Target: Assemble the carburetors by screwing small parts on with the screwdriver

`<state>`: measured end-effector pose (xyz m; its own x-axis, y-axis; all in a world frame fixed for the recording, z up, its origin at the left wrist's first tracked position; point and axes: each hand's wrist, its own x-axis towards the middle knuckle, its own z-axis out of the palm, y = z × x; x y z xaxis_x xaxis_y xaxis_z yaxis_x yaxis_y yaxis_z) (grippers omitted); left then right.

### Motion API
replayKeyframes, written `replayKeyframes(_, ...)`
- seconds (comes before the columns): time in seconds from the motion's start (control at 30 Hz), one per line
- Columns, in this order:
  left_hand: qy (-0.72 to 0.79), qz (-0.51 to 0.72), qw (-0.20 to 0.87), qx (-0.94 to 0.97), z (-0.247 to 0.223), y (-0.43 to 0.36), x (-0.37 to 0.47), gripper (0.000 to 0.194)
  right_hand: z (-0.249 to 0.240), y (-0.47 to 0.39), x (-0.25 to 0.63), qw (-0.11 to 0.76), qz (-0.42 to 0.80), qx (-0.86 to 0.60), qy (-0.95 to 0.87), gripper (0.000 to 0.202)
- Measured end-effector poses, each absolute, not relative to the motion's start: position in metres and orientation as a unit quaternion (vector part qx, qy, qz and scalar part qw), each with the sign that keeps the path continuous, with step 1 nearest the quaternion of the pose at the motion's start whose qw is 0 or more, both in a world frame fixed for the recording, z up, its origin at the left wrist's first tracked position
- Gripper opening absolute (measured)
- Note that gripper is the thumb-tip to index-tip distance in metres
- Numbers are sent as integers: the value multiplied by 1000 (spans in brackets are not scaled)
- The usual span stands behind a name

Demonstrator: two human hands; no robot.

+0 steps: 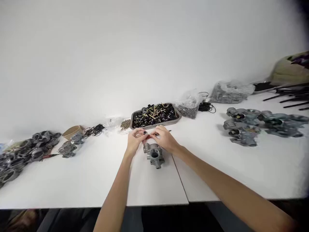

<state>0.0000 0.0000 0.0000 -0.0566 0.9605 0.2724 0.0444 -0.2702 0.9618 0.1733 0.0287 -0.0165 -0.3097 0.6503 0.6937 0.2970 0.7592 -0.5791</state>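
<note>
Just beyond a grey metal carburetor body (154, 155) on the white table, my two hands meet. My left hand (136, 140) has its fingers closed round a small dark part (145, 132). My right hand (163, 138) pinches something small and dark at its fingertips, close to the left fingertips; its exact shape is too small to tell. The carburetor body stands below the hands, its round bore facing me. Behind the hands lies a metal tray (180, 118) heaped with black parts and brass-coloured pieces.
Many metal bodies (38, 151) lie at the left, near a tan bowl (72, 131) and black rings (93, 130). Small brass pieces (126, 124) sit left of the tray. Bags of parts (189, 108) stand behind at the right; more carburetors (243, 125) lie in front of them.
</note>
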Motion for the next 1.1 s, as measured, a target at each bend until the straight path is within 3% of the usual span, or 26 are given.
replayKeyframes(1.1,492,597,395,495,0,5,1,33,-18,31,174,516,224,-350,-749,14)
